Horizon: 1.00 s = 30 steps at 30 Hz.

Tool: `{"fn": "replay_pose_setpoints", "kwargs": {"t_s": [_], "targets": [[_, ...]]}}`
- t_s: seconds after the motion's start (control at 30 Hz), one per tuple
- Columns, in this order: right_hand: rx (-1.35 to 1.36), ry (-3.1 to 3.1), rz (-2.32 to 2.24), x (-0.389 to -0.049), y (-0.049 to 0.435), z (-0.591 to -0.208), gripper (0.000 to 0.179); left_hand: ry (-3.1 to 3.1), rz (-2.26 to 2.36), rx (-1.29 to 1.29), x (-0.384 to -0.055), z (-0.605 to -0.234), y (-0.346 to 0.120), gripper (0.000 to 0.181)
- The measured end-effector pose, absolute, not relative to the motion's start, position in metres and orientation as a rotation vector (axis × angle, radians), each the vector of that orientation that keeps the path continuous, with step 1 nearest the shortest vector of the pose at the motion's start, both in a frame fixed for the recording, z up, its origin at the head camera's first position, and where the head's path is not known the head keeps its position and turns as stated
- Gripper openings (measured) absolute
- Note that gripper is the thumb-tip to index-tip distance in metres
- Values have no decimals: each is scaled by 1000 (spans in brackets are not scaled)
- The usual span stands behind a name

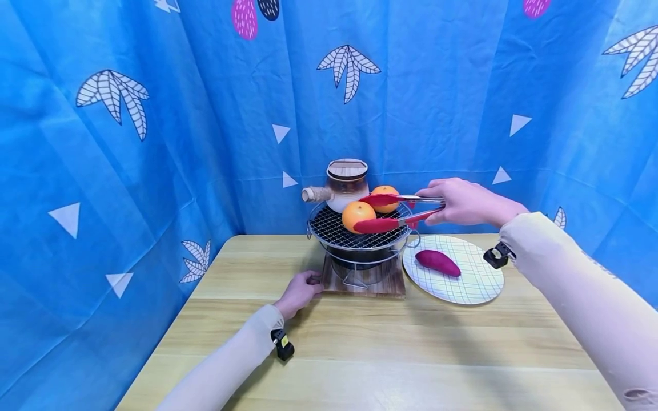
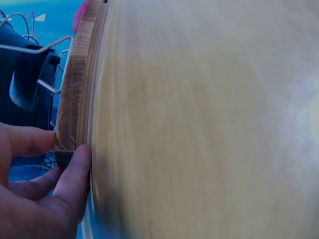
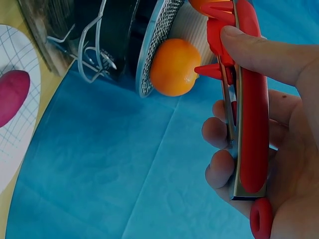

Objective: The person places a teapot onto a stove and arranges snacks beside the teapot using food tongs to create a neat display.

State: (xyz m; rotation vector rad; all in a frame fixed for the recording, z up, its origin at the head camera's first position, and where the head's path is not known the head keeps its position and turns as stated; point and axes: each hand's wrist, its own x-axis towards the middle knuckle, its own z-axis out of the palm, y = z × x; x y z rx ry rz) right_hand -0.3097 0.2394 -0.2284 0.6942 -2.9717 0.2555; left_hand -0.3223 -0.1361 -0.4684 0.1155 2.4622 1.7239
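"Red-tipped tongs [image 1: 377,226] in the right hand [image 1: 465,200], then?"

"Yes, fingers and thumb grasping them, with the nearer orange [image 1: 356,214] between the tips, at the round wire mesh [image 1: 328,229]. Whether it bears on the wires, I can't tell."

"How much looks done?"

"A fair part, I'd judge: the second orange [image 1: 385,190] and the side-handled teapot [image 1: 349,197] (wooden lid on) are on the mesh."

"What's left?"

"The nearer orange isn't released yet. The purple sweet potato [image 1: 438,262] lies apart, on the checked plate [image 1: 478,279]; whether it counts as remaining is unclear."

"The left hand [image 1: 299,291]?"

"Pinching a corner of the wooden board [image 1: 380,289] beneath the tabletop grill [image 1: 360,256]."
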Motion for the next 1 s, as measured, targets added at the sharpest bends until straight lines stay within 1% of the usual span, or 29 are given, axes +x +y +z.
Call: {"fn": "replay_pose_setpoints", "kwargs": {"t_s": [1.0], "targets": [[744,-2966,223,-324,218,-234,69,2478,1709,134,-325,-471,-137,47]]}}
